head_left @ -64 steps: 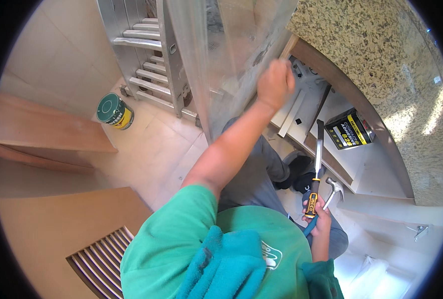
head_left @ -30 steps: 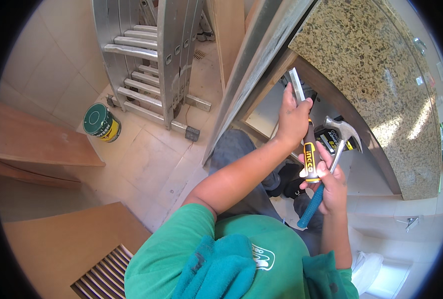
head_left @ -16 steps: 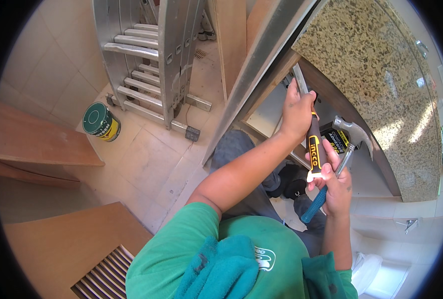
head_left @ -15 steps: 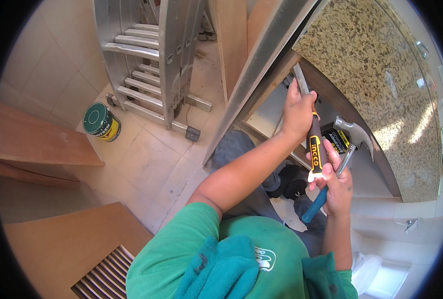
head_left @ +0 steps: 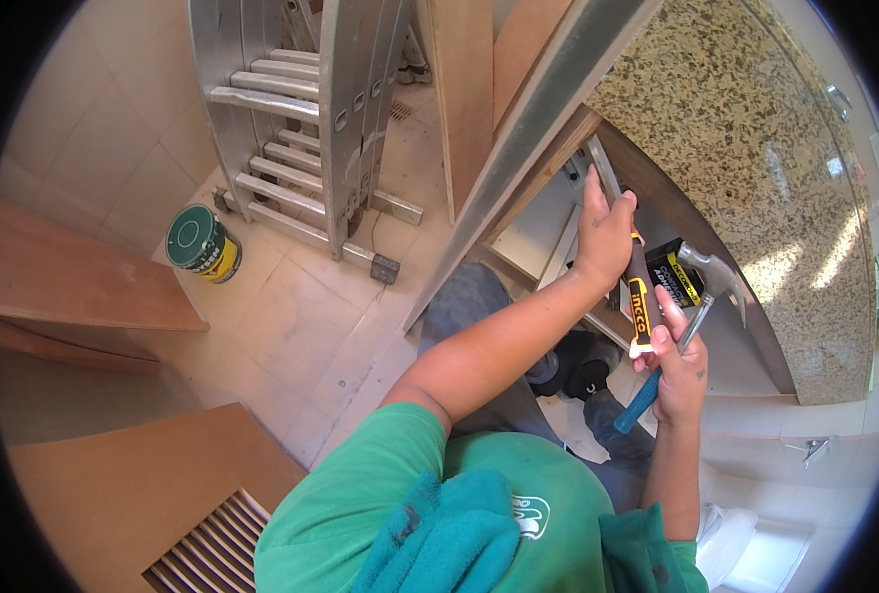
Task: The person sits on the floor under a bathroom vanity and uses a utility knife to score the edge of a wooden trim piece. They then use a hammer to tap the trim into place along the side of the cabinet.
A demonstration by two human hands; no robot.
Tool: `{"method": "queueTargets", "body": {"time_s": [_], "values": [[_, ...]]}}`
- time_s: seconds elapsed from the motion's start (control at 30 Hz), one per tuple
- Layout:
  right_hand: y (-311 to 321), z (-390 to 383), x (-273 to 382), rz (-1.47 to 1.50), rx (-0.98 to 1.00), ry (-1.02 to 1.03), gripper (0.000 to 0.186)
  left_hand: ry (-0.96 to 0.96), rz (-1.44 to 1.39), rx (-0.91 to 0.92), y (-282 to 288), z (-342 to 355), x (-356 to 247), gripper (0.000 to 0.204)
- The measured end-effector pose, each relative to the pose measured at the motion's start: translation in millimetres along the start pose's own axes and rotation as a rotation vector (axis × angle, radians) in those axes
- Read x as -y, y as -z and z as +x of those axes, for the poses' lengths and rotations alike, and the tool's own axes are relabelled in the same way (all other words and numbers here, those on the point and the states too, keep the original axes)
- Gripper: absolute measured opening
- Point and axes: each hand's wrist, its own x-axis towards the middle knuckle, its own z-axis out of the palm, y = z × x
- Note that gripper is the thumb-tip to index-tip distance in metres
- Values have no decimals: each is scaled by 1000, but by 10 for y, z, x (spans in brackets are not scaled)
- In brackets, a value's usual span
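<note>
Fingers of left hand curled tight round chisel, blade running up past knuckles under granite top, yellow handle hanging below. Right hand just beneath, fist closed on hammer, steel head beside chisel handle. Ladder well off left.

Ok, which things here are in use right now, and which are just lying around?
In use:
left hand gripping chisel
right hand holding claw hammer
cabinet frame under granite countertop

Lying about:
folded aluminium ladder
green-lidded can
wooden boards
slatted panel
</note>
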Motion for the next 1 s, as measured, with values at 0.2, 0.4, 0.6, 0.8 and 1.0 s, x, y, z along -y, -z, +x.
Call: {"method": "queueTargets", "body": {"time_s": [0.2, 0.4, 0.6, 0.8, 1.0], "values": [[13, 28, -30, 5, -4, -9, 58, -59, 9, 42, 60, 56, 71, 74], [19, 27, -41, -20, -16, -14, 59, -5, 20, 44, 56, 26, 51, 74], [10, 32, -39, -29, -14, -3, 59, 4, 20, 49, 76, 42, 60, 75], [-43, 1, -1, -18, -39, 7, 56, 8, -1, -16, 17, 27, 16, 66], [-71, -18, 38, -86, -30, 9, 54, 24, -20, 54, 57, 25, -16, 58]]}}
